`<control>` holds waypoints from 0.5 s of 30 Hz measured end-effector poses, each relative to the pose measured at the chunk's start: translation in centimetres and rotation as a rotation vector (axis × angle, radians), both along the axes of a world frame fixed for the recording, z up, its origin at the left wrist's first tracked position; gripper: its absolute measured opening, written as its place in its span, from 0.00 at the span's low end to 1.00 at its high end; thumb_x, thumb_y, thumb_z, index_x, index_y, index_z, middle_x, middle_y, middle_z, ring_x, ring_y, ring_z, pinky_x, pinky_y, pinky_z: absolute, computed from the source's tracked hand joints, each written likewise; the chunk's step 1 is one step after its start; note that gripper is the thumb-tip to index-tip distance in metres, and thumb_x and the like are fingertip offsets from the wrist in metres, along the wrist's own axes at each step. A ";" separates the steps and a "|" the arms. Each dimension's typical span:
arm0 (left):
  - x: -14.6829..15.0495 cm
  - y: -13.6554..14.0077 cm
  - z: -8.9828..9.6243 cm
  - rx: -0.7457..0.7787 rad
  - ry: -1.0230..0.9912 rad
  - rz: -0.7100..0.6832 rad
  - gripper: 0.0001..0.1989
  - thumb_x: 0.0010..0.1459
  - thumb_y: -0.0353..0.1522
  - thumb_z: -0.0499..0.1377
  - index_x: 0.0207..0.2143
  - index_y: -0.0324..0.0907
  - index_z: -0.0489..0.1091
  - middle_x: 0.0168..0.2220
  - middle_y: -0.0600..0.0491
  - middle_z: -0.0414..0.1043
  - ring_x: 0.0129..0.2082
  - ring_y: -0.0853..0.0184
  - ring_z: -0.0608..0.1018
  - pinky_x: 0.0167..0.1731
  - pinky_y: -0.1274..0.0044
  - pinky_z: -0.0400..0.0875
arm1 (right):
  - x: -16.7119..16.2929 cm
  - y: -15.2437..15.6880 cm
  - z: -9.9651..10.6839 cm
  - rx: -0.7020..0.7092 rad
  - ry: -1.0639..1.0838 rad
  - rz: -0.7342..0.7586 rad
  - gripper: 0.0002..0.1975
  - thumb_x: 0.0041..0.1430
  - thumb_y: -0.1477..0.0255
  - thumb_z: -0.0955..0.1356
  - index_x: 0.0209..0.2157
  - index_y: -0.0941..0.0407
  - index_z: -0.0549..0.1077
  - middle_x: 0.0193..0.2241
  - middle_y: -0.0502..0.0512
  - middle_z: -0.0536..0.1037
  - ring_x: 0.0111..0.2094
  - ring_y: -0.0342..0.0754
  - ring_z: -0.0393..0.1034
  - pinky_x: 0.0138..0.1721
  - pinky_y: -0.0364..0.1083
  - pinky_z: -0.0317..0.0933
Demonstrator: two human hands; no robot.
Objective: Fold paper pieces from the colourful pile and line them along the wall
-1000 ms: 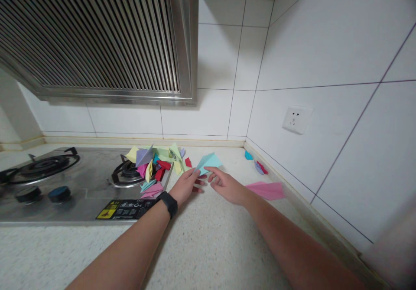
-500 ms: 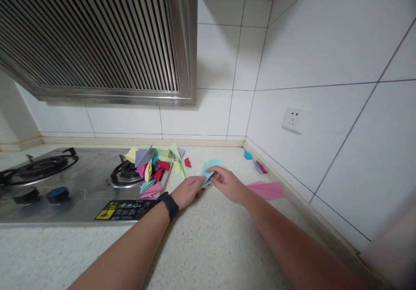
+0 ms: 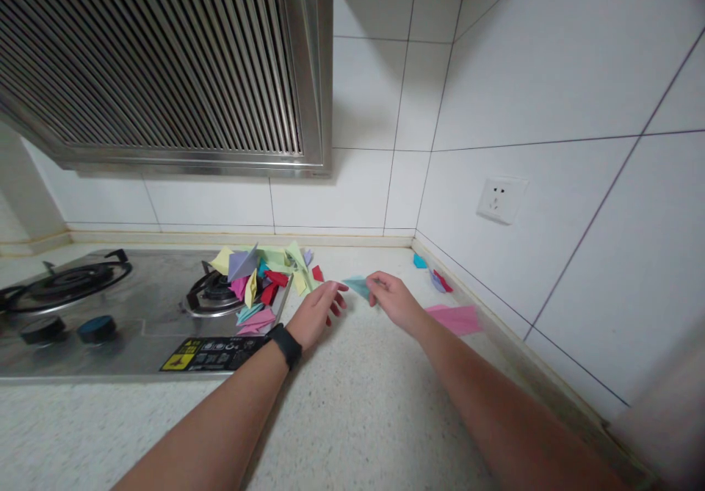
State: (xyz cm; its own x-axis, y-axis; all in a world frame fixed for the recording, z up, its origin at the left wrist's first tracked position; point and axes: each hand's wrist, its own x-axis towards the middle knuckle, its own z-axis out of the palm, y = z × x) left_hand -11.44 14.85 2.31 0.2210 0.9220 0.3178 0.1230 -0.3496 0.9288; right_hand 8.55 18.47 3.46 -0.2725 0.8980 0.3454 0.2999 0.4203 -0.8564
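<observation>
My right hand (image 3: 392, 300) pinches a folded light-blue paper piece (image 3: 358, 286) and holds it just above the speckled counter (image 3: 352, 403). Just left of it hovers my left hand (image 3: 315, 315), fingers spread and holding nothing; a black wristband sits on that wrist. A pile of several coloured folded papers (image 3: 258, 282) lies left of the hands, partly over the right burner of the steel gas stove (image 3: 110, 315). A pink folded paper (image 3: 458, 318) rests on the counter right of my right arm.
A few small blue, purple and red paper pieces (image 3: 432, 274) lie in the counter's far right corner by the tiled wall. A range hood (image 3: 165, 65) hangs over the stove. A white wall socket (image 3: 501, 199) is on the right wall.
The light-blue paper went from spread between both hands to folded narrow. My left hand has let go of it and my right hand has carried it slightly right and up.
</observation>
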 end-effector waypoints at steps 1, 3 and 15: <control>-0.1 0.1 0.0 0.031 0.021 0.030 0.21 0.61 0.47 0.47 0.43 0.41 0.68 0.31 0.52 0.70 0.28 0.68 0.72 0.21 0.81 0.62 | 0.0 0.1 0.0 -0.036 0.025 0.008 0.15 0.60 0.60 0.62 0.34 0.57 0.69 0.18 0.47 0.71 0.17 0.40 0.56 0.21 0.40 0.48; -0.1 0.2 0.1 0.112 0.080 0.108 0.15 0.59 0.43 0.53 0.40 0.42 0.67 0.30 0.55 0.68 0.27 0.70 0.70 0.25 0.81 0.63 | -0.2 0.0 0.0 -0.103 0.061 0.052 0.15 0.60 0.59 0.62 0.34 0.57 0.68 0.17 0.46 0.70 0.16 0.39 0.52 0.19 0.40 0.45; -0.2 -0.3 0.9 0.411 0.266 0.107 0.07 0.58 0.36 0.57 0.35 0.42 0.72 0.34 0.51 0.66 0.32 0.67 0.69 0.27 0.79 0.63 | -1.0 -2.0 0.7 -0.129 0.045 0.255 0.15 0.60 0.60 0.63 0.42 0.56 0.69 0.16 0.43 0.63 0.18 0.39 0.53 0.21 0.40 0.46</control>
